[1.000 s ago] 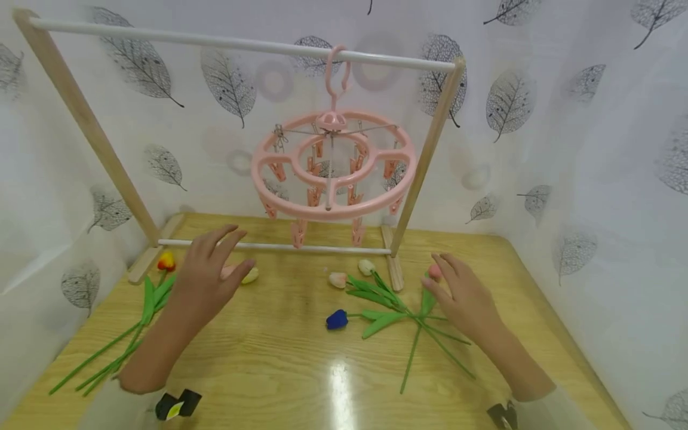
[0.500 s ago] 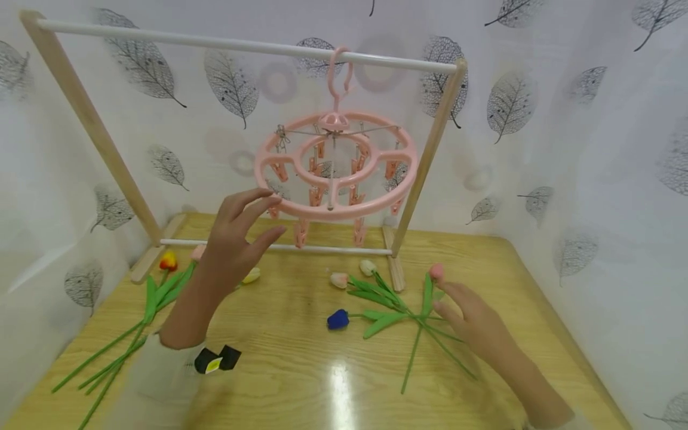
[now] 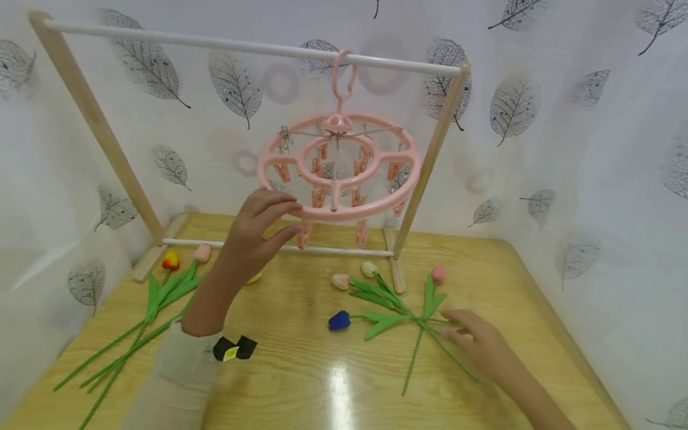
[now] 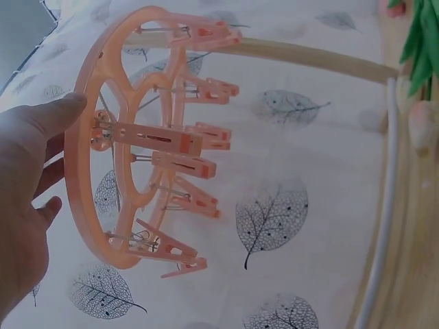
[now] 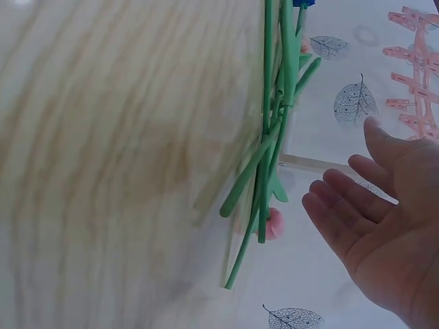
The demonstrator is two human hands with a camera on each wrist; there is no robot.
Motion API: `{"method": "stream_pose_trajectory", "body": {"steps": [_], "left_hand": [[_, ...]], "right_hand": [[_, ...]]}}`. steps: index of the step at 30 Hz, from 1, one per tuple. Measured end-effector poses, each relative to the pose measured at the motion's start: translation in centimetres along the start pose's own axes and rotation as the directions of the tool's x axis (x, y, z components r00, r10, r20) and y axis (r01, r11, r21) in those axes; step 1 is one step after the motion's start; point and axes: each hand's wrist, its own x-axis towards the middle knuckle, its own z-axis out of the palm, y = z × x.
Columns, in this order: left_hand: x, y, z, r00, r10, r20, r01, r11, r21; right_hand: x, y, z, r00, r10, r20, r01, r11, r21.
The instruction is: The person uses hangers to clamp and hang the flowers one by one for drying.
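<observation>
A pink round clip hanger (image 3: 349,212) with several dangling clips hangs by its hook from the white top rod. My left hand (image 3: 258,233) is at its near left rim, fingertips right at the ring and thumb lower and apart. In the left wrist view the fingers (image 4: 58,116) reach the rim beside a hanging clip (image 4: 158,139). Over the table at the right, my right hand (image 3: 484,343) has loosely extended fingers close to the green stems (image 3: 430,325) of several artificial tulips. Its palm (image 5: 391,253) holds nothing.
A wooden stand (image 3: 430,161) with white rods spans the back of the table (image 3: 301,370). At left lie more tulips, including a red-yellow one (image 3: 171,260) and a pink one (image 3: 202,253). Right-hand tulips include a blue one (image 3: 339,321) and a pink one (image 3: 438,274). Leaf-print sheeting surrounds the table.
My left hand has moved up and right from above the left tulips to the hanger's rim. The right hand has lowered toward me, away from the pink tulip head and near the stems.
</observation>
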Motion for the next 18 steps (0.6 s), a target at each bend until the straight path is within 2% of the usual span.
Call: {"method": "stream_pose_trajectory", "body": {"steps": [8, 14, 18], "left_hand": [[0.2, -0.7, 0.9, 1.000, 0.008, 0.006, -0.008, 1.000, 0.020], [0.3, -0.8, 1.0, 1.000, 0.005, 0.000, -0.005, 0.999, 0.038], [0.5, -0.7, 1.0, 1.000, 0.009, -0.004, -0.009, 0.999, 0.040]], "right_hand": [[-0.3, 0.7, 0.5, 1.000, -0.010, 0.023, 0.010, 1.000, -0.017], [-0.1, 1.1, 1.2, 0.997, 0.027, 0.079, -0.026, 1.000, -0.008], [0.1, 1.2, 1.5, 0.997, 0.003, 0.078, 0.002, 0.999, -0.054]]}}
